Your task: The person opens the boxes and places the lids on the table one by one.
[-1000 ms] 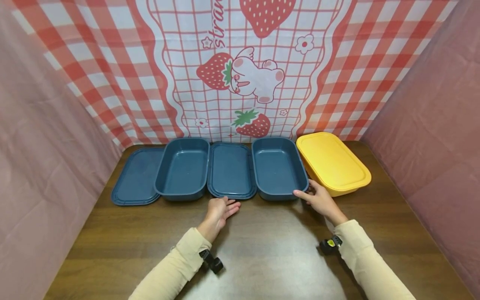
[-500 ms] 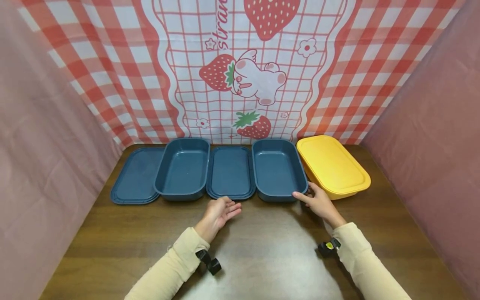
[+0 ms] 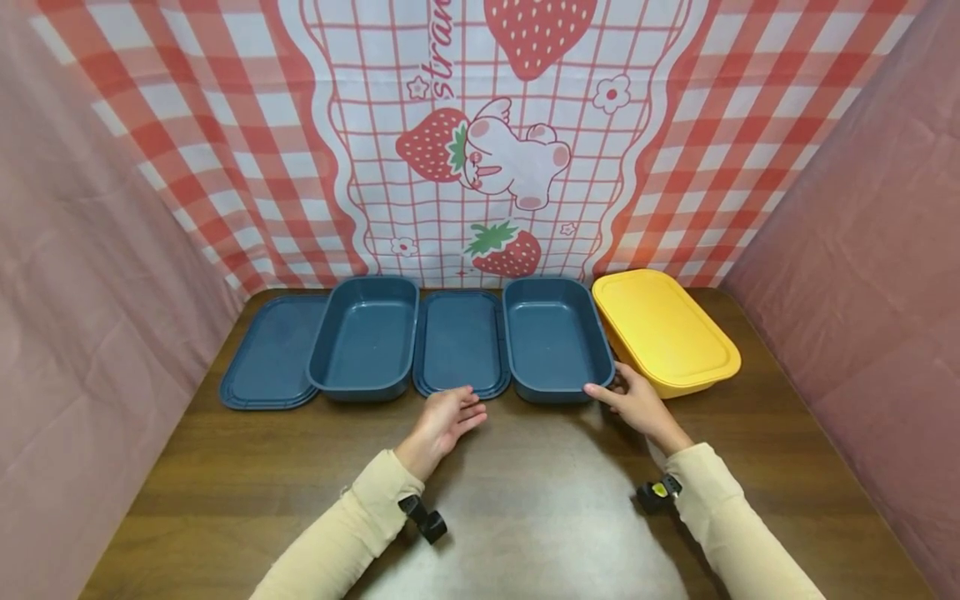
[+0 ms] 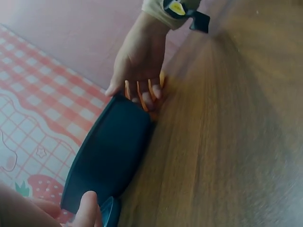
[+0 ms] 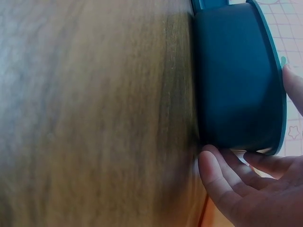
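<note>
Two blue rectangular food containers stand lidless on the table, a left container (image 3: 364,342) and a right container (image 3: 558,337). A blue lid (image 3: 461,342) lies flat between them. My right hand (image 3: 637,407) holds the right container at its front right corner, with the thumb at the rim and the fingers along the side (image 5: 236,179). My left hand (image 3: 444,421) hovers by the front edge of the middle lid, fingers loosely extended and holding nothing. Whether it touches the lid, I cannot tell.
Another blue lid (image 3: 273,354) lies at the far left, beside the left container. To the right stands a yellow container (image 3: 667,329) with its lid on, close to my right hand. A red-and-white strawberry cloth (image 3: 480,150) hangs behind the wooden table (image 3: 525,500).
My left hand has shifted slightly up and right over the front edge of the middle lid. The right hand keeps its place at the container's corner, and the containers stay put.
</note>
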Action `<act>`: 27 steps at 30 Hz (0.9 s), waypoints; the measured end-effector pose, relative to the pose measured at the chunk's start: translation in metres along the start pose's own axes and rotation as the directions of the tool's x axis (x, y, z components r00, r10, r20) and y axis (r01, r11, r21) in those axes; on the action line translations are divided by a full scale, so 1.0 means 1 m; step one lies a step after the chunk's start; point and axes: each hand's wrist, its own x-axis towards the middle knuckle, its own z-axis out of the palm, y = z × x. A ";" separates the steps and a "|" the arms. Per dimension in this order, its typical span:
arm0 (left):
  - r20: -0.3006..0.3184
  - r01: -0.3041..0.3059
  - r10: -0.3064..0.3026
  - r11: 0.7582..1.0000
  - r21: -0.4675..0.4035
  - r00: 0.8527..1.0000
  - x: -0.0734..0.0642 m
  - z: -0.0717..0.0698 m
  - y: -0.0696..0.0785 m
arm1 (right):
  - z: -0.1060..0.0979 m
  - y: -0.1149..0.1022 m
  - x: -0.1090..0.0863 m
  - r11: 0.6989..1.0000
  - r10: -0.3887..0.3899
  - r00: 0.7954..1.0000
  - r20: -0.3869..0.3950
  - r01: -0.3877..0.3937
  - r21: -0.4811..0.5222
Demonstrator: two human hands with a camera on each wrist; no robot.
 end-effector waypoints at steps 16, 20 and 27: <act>0.041 -0.369 0.380 0.861 0.351 0.924 0.023 0.028 -0.004 | 0.001 0.004 0.005 1.000 -0.028 1.000 -0.005 0.028 -0.002; 0.054 -0.423 0.446 0.794 0.436 0.893 0.024 0.030 -0.002 | 0.002 0.004 0.004 1.000 -0.021 1.000 -0.008 0.021 -0.004; 0.074 -0.469 0.511 0.710 0.526 0.856 0.023 0.035 0.001 | 0.003 0.005 0.005 1.000 -0.027 1.000 -0.008 0.027 0.010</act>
